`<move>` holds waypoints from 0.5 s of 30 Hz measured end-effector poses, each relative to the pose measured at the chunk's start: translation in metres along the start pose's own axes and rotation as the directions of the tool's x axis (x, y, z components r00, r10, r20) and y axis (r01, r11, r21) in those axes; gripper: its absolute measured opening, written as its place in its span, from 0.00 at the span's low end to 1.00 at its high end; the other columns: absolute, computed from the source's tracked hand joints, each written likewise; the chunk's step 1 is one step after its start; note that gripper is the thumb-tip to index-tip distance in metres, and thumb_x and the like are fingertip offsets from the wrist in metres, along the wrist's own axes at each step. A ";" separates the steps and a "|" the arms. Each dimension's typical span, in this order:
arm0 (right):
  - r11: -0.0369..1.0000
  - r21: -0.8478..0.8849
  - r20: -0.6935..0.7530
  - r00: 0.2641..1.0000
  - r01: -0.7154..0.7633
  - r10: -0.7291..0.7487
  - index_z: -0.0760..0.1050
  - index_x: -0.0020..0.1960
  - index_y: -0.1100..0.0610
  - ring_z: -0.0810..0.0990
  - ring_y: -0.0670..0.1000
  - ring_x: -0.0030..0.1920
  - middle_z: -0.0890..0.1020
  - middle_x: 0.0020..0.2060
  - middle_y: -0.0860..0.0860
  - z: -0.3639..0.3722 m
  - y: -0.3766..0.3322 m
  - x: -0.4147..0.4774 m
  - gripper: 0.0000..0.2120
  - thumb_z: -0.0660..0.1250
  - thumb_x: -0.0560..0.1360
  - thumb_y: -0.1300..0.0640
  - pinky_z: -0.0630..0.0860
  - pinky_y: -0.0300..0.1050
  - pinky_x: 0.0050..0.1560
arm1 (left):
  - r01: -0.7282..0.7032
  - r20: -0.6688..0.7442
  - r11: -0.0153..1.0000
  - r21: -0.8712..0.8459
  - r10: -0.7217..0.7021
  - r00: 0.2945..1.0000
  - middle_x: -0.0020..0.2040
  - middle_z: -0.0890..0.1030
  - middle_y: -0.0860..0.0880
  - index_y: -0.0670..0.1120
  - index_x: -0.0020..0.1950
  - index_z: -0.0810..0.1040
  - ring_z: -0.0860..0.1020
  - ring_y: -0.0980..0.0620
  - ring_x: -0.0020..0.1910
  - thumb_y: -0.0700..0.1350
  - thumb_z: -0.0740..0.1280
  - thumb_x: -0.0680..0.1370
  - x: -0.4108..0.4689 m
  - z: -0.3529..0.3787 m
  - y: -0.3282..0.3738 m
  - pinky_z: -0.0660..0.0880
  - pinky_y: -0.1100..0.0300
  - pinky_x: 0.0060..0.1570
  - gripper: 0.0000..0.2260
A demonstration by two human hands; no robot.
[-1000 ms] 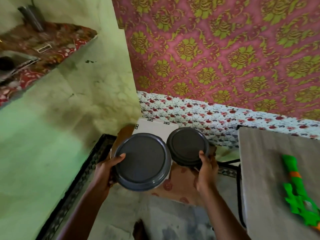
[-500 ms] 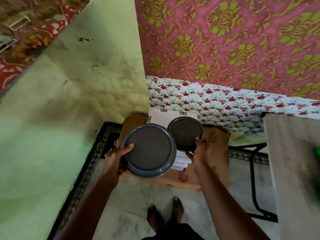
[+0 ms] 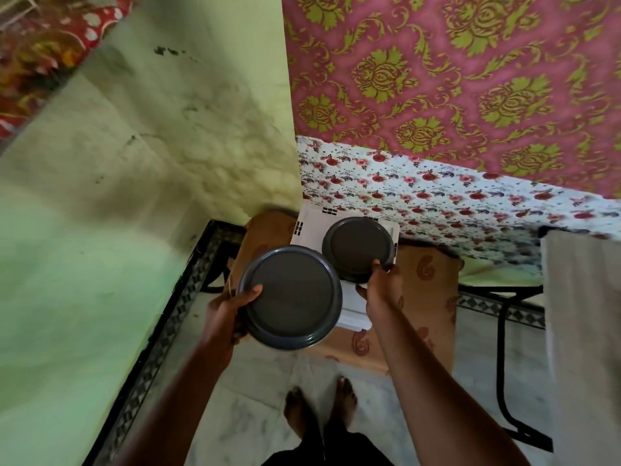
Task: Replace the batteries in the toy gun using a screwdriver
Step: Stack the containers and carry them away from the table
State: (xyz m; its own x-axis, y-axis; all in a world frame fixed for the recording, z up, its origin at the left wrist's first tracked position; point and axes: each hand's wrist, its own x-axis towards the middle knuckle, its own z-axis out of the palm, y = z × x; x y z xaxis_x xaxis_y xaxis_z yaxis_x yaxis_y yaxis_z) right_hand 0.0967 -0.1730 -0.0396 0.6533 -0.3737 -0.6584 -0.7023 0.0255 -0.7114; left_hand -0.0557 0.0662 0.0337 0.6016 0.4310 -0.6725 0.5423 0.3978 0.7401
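Toy gun not in view at this moment, so its place, long axis and pointing direction cannot be told. Both hands grip round dark grey containers seen from above. Left hand (image 3: pixel 228 314) holds the large container (image 3: pixel 289 297) at its left edge, thumb curled over the lid rim, other fingers hidden under it. Right hand (image 3: pixel 379 287) holds the small container (image 3: pixel 358 247) at its near right edge, thumb on the rim. Small container sits farther away, to the right of the large one, rims nearly touching. Small one is over a white box (image 3: pixel 309 230); cannot tell if it rests on it. White box lies on an orange patterned cushion (image 3: pixel 426 297). Grey bench (image 3: pixel 584 314) at right edge, black metal legs below it. Bare feet (image 3: pixel 319 408) on the pale marble floor (image 3: pixel 255 381). Green wall (image 3: pixel 134 163) left, pink and green patterned cloth (image 3: pixel 453 79) behind, floral cloth (image 3: pixel 437 196) below that.
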 end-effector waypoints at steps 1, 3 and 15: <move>1.000 -0.006 -0.006 1.000 0.003 -0.003 0.73 0.65 0.57 0.78 0.54 0.45 0.77 0.54 0.55 0.000 0.000 -0.001 0.14 0.64 0.83 0.51 0.86 0.61 0.45 | 0.004 -0.014 1.000 0.003 -0.004 1.000 0.29 0.71 0.43 0.37 0.49 0.81 0.61 0.51 0.22 0.48 0.79 0.70 0.000 -0.001 -0.001 0.57 0.64 0.21 0.17; 1.000 -0.022 -0.001 1.000 0.012 -0.012 0.73 0.65 0.58 0.80 0.57 0.48 0.78 0.54 0.56 0.001 0.001 -0.002 0.14 0.65 0.82 0.52 0.86 0.60 0.44 | 0.011 -0.026 1.000 0.003 -0.011 1.000 0.30 0.72 0.43 0.36 0.52 0.82 0.62 0.51 0.23 0.48 0.79 0.70 -0.001 -0.001 -0.004 0.57 0.64 0.21 0.19; 0.984 -0.146 0.060 0.994 0.099 -0.091 0.77 0.54 0.52 0.81 0.55 0.53 0.82 0.53 0.54 -0.031 0.017 -0.037 0.17 0.72 0.72 0.41 0.80 0.54 0.58 | -0.008 -0.009 1.000 -0.024 0.008 1.000 0.39 0.78 0.41 0.41 0.61 0.82 0.65 0.51 0.26 0.54 0.80 0.67 -0.030 -0.006 -0.013 0.60 0.62 0.22 0.28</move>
State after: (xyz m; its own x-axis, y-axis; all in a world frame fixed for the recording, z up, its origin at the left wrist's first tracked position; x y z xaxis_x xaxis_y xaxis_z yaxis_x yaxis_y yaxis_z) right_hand 0.0514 -0.1879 -0.0198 0.7300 -0.3184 -0.6047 -0.6683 -0.1471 -0.7292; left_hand -0.0841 0.0534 0.0443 0.6006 0.4409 -0.6670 0.5237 0.4134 0.7449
